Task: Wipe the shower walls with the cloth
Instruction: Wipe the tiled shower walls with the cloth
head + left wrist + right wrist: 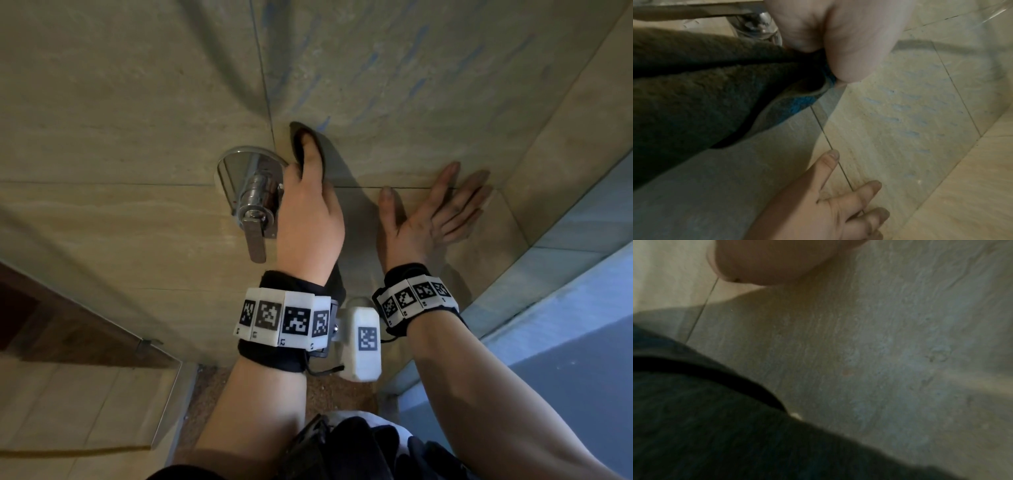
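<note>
Left hand: Up against the beige stone-look tiled shower wall (428,85), the left hand (310,209) holds a dark terry cloth with a blue patch (705,97), fingers curled round its fold and pressing it to the tile.
Cloth: it peeks out as a dark edge above the left fingertips in the head view; in the left wrist view its bulk fills the lower-left side and hangs from under the hand, lying against the wall.
Right hand: the right hand (442,209) lies flat on the same wall, fingers straight and slightly spread, thumb held apart toward the left hand; it holds nothing.
Position: the two hands are near each other but apart, the right one closer to the wall corner.
Tap: a chrome shower mixer valve with a round plate and a flat lever handle (255,205) sits just left of the left hand, its lever pointing down.
Wall marks: faint bluish streaks show on the tile above both hands.
Wrists: both carry black straps with white coded marker bands (284,318).
Right wrist view: blurred; only tile and dark fabric can be told.
</note>
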Demonstrator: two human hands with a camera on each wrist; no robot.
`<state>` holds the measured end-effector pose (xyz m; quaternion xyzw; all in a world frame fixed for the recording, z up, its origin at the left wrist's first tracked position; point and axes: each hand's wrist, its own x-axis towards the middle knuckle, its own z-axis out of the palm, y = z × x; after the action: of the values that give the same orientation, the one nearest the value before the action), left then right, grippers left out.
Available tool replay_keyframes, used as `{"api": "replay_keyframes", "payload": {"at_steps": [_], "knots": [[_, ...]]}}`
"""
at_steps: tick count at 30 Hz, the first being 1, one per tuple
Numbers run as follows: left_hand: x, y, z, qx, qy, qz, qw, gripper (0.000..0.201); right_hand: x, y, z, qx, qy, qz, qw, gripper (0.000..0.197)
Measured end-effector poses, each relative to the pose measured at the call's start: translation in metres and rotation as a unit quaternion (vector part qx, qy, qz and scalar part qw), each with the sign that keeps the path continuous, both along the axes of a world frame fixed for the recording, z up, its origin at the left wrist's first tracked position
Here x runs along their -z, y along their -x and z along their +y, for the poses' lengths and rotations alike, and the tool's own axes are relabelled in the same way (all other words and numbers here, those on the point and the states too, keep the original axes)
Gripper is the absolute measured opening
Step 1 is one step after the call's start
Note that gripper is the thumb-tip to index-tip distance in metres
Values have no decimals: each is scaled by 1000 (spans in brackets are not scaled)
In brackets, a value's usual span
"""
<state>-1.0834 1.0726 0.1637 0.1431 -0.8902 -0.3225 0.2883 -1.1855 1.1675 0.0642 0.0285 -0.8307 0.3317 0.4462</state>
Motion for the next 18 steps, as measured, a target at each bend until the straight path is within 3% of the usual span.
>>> {"api": "replay_keyframes", "payload": {"at_steps": [5, 13, 18], "knots": [[1, -1, 0, 53, 32, -5, 998, 55, 0, 1, -2, 0, 11, 4, 1000, 80], [0, 0, -3, -23, 8, 37, 999, 57, 0, 0, -1, -18, 18, -4, 1000, 79], [2, 2, 6, 54, 27, 1, 998, 55, 2, 4, 0, 13, -1, 12, 1000, 79]]}}
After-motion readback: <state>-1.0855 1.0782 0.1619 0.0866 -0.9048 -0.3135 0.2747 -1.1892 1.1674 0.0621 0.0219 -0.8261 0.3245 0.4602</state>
